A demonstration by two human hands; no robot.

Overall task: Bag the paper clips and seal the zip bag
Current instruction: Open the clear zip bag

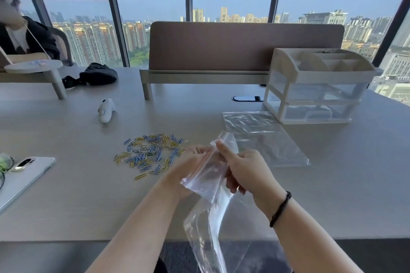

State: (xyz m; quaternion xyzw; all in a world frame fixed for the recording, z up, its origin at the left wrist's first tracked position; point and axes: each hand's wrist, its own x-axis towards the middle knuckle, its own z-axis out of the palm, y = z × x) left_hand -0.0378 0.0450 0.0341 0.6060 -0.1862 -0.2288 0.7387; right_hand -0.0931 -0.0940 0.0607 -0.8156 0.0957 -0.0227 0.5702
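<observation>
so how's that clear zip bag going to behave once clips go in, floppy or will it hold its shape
Probably floppy: the zip bag hangs limp and creased below both hands. The film looks glossy, so perhaps slippery. The paper clips would likely sag to the bottom, so the mouth may need holding open.

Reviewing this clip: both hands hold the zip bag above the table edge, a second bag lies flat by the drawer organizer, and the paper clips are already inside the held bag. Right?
Not quite. The head view shows the paper clips still loose in a pile on the table, left of the hands; the held zip bag looks empty. The rest stands: left hand and right hand hold it, and the second bag lies flat by the drawer organizer.
</observation>
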